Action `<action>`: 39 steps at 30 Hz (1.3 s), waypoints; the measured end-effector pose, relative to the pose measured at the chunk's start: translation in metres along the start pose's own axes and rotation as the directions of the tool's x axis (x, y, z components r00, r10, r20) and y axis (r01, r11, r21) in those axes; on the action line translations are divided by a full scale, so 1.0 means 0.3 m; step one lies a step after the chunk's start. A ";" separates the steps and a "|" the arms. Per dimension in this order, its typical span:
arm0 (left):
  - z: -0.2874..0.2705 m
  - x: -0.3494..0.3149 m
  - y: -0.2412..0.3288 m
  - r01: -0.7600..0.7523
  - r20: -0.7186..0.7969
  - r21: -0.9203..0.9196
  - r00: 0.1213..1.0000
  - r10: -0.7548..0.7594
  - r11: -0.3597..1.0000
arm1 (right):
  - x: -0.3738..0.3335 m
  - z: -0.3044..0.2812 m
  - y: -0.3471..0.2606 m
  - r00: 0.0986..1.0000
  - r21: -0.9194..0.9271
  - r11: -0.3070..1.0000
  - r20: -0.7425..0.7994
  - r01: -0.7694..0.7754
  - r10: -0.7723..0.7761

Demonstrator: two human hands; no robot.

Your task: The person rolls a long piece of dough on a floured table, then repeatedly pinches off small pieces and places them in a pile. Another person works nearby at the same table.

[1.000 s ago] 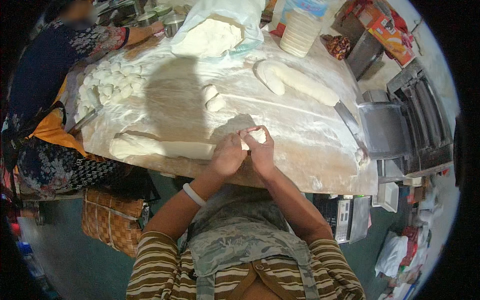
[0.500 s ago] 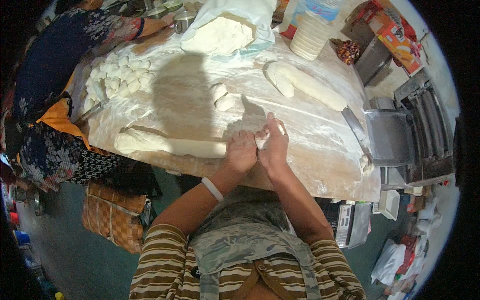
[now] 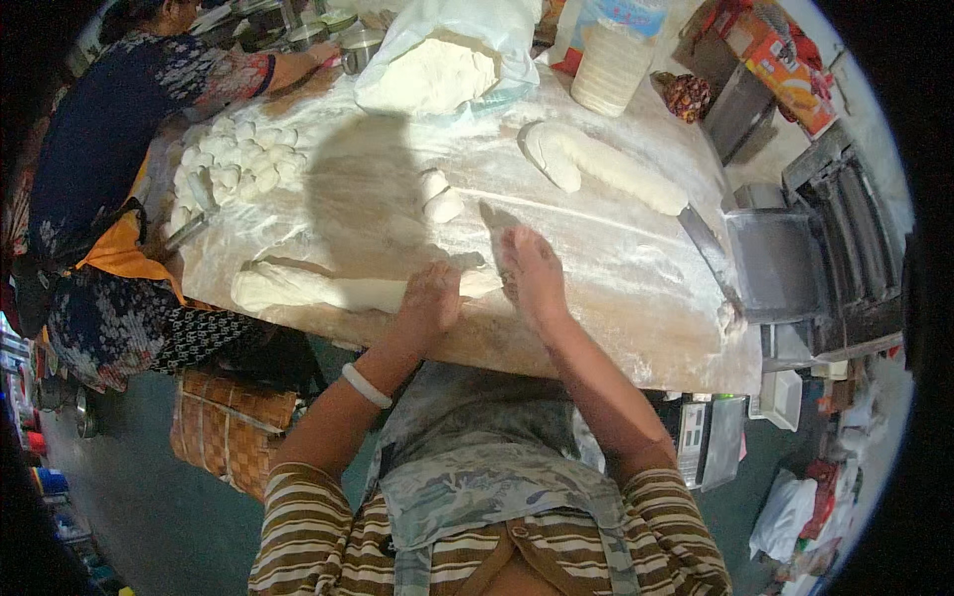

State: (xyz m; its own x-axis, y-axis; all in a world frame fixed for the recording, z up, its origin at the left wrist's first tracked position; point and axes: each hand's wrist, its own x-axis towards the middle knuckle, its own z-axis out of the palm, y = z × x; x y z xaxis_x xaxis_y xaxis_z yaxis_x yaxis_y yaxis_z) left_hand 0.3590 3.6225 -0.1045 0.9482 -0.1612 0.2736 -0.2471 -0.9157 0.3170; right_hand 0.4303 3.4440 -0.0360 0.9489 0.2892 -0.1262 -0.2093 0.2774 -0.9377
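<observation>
A long, floury dough roll lies along the near edge of the table. My left hand is wrapped over it near its right end, which sticks out past the fingers. Just right of that end, my right hand is raised on edge, its fingers extended and somewhat bent, palm toward the roll. No held piece shows in it. Beyond my hands lie a couple of cut dough pieces. Farther right rests a second, thicker dough roll, bent at its far end.
Many small dough lumps cluster at the left, near a flat-bladed tool. A flour bag and plastic tub stand at the back. A long blade lies by a metal machine. A co-worker stands left.
My left hand has slid left along the roll, uncovering its right end. My right hand has come away from the left, its fingers loosening from a curled grip.
</observation>
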 end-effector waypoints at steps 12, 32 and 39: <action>-0.018 0.056 0.132 -0.020 -0.070 -0.151 0.998 0.009 0.988 | -0.071 0.048 0.110 0.984 0.137 0.978 -0.116 0.154 -0.139; -0.040 0.028 0.025 -0.045 0.036 -0.104 0.998 0.049 0.994 | 0.028 0.161 -0.159 0.978 0.154 0.966 0.002 -0.206 0.208; -0.039 0.007 0.011 0.115 0.124 -0.137 0.987 -0.098 0.984 | -0.019 -0.008 0.093 0.990 0.135 0.987 -0.098 -0.085 0.099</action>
State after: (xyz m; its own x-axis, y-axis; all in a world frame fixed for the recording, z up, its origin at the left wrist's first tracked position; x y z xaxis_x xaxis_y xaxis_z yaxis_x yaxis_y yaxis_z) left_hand 0.3578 3.6235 -0.0923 0.9853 -0.1149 0.1265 -0.1614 -0.8688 0.4681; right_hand 0.4195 3.4477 -0.0621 0.9421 0.2242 -0.2494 -0.3194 0.3733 -0.8710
